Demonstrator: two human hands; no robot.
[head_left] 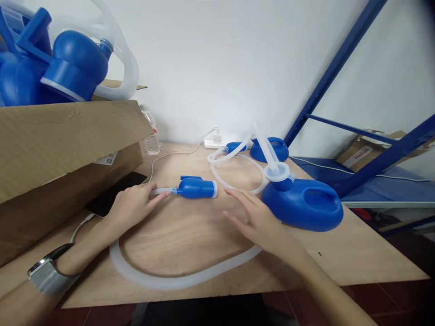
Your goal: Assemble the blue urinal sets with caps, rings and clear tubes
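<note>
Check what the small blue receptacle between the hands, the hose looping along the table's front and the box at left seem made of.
Small blue receptacle: probably moulded plastic, semi-gloss, with soft highlights on smooth curves.
Hose: likely flexible plastic or silicone, cloudy; it bends smoothly and looks translucent.
Box: apparently cardboard, matte brown, with folded flaps.

Blue bottle [196,188] lying sideways, curved translucent hose [166,282] apparently joined on

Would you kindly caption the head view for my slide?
Left-hand grip on a translucent hose joined to a blue container; right hand open nearby.
</note>
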